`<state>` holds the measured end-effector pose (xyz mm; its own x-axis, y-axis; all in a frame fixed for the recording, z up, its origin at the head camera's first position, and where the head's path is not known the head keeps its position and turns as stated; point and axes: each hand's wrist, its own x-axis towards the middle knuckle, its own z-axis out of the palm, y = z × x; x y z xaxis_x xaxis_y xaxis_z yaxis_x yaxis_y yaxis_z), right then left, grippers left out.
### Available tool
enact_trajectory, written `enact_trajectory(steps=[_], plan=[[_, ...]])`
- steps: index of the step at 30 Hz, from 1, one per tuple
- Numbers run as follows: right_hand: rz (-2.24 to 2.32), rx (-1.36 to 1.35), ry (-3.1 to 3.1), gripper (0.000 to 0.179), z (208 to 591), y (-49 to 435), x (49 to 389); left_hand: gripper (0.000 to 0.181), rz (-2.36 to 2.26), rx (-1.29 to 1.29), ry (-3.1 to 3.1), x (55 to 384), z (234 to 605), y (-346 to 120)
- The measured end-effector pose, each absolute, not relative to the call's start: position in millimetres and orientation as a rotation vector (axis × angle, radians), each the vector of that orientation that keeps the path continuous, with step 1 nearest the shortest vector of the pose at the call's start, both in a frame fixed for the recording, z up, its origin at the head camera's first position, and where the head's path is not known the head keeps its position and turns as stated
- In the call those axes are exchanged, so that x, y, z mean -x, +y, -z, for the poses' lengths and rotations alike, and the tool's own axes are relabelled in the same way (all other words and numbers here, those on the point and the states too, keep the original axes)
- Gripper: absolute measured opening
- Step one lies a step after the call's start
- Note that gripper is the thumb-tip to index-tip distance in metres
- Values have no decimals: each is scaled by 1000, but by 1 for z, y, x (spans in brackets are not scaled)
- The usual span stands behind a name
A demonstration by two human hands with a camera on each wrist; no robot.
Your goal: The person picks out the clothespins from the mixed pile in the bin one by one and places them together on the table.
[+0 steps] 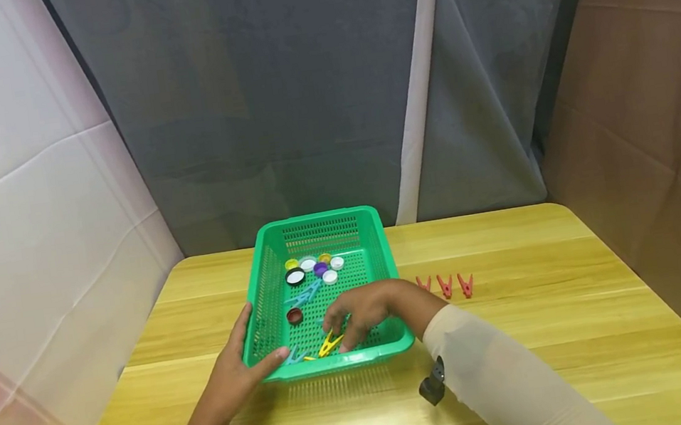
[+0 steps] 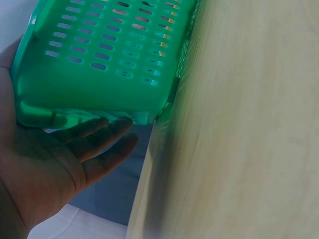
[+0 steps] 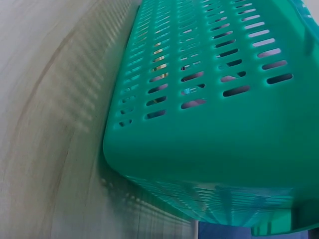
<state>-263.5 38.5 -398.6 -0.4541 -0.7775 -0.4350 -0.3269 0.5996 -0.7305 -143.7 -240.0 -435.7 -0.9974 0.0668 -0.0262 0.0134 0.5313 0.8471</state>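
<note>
A green plastic basket (image 1: 360, 358) sits on the table. My left hand (image 1: 232, 374) rests on its near left corner, thumb along the near rim and straight fingers against the outside. My right hand (image 1: 363, 312) reaches down inside, fingers bent around a yellow clothespin (image 1: 327, 345); whether they pinch it cannot be made out. A light blue clothespin (image 1: 295, 356) lies by the left thumb, and more light blue clothespins (image 1: 307, 293) lie further back. Bottle caps lie in the basket: a brown cap (image 1: 294, 316), a black-rimmed cap (image 1: 295, 276), a purple cap (image 1: 321, 269) and several white and yellow ones.
Three red clothespins (image 1: 446, 287) stand in a row on the wooden table (image 1: 541, 315), right of the basket. Grey cloth (image 1: 300, 103) hangs behind the table, with pale cloth on the left and brown cloth on the right. The basket wall hides the right hand in the right wrist view.
</note>
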Motion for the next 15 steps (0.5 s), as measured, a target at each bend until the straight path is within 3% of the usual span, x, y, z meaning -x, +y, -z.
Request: enact_trajectory(steps=[15], plan=[[634,934,2099,52,400,36,263,111,-1527,-73,2689,143,437,-240]])
